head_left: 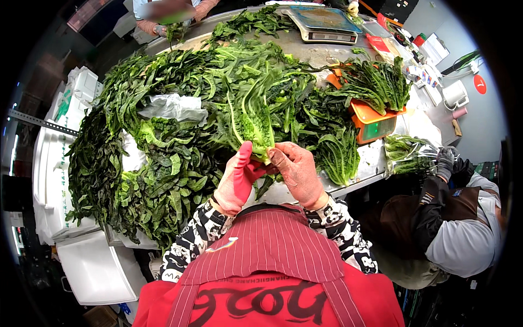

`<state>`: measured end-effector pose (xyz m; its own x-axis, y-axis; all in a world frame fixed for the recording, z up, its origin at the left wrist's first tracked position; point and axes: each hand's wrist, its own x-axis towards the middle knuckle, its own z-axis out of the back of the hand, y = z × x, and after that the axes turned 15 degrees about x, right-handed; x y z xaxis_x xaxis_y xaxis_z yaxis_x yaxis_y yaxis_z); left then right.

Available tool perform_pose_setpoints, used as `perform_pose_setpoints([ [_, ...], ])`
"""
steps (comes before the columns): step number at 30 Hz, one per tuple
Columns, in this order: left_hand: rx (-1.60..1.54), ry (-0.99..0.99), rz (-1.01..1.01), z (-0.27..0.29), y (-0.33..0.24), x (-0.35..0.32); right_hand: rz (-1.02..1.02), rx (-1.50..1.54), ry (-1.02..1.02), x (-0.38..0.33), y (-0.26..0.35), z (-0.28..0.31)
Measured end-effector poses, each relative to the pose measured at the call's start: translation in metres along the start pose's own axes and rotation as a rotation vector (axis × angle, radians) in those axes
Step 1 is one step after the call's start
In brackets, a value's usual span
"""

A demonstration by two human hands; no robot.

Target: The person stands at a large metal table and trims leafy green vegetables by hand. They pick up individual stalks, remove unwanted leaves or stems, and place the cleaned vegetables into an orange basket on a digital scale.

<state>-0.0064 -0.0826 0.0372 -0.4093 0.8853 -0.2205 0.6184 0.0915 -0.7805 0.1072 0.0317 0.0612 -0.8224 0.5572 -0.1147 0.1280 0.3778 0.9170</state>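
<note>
- the step in hand is judged to be the tidying of one lettuce bunch (251,117), held upright at the middle of the frame, just over the near edge of the pile.
- its base is gripped by the left hand (235,182), thumb raised; it is pinched by the right hand (297,170), fingers drawn narrow. both are gloved in pink.
- for the next move, a firm hold at the base by one hand is probably called for, so that poor leaves can be pulled off by the other; whether any is being pulled cannot be told.
- one metal table (310,52) is seen, mostly covered by one big leaf pile (163,191) from left to centre.
- two other people are seen: one at the lower right (463,229), one at the upper left (163,13), partly cut off.
- two scales are counted: a blue-topped one (324,22) at the upper right, an orange one (378,131) at the right.
- three further bundles are counted: one on the orange scale (376,87), one below it (339,155), one in clear plastic (408,155).
- two pale plastic pieces (177,108) are seen amid the leaves, left of centre.
</note>
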Motion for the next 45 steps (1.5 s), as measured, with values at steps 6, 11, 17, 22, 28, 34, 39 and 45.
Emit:
perform_pose_setpoints([
  [6,-0.014,0.050,-0.101,-0.006,-0.003,0.003,-0.072,0.125,0.013,0.005,-0.028,0.025],
  [11,-0.103,-0.047,-0.097,0.008,0.013,0.005,0.347,-0.645,-0.076,0.011,-0.034,0.012],
  [17,0.006,-0.130,-0.116,0.003,0.014,0.001,0.013,0.081,-0.171,0.028,-0.063,0.017],
  [22,-0.090,-0.276,-0.106,0.011,0.015,0.006,0.077,0.106,-0.179,0.054,-0.065,0.029],
  [28,0.094,-0.296,-0.310,0.025,0.009,0.006,0.158,-0.952,-0.006,0.047,-0.006,0.027],
  [34,0.316,-0.108,-0.071,-0.009,0.007,0.012,0.503,-0.658,0.248,0.003,0.033,0.000],
  [39,0.534,0.063,-0.111,-0.018,0.038,0.006,0.231,0.056,0.007,-0.007,0.027,0.003],
  [45,0.918,0.252,-0.162,-0.029,0.035,0.004,0.102,0.141,-0.218,-0.028,0.003,0.035],
])
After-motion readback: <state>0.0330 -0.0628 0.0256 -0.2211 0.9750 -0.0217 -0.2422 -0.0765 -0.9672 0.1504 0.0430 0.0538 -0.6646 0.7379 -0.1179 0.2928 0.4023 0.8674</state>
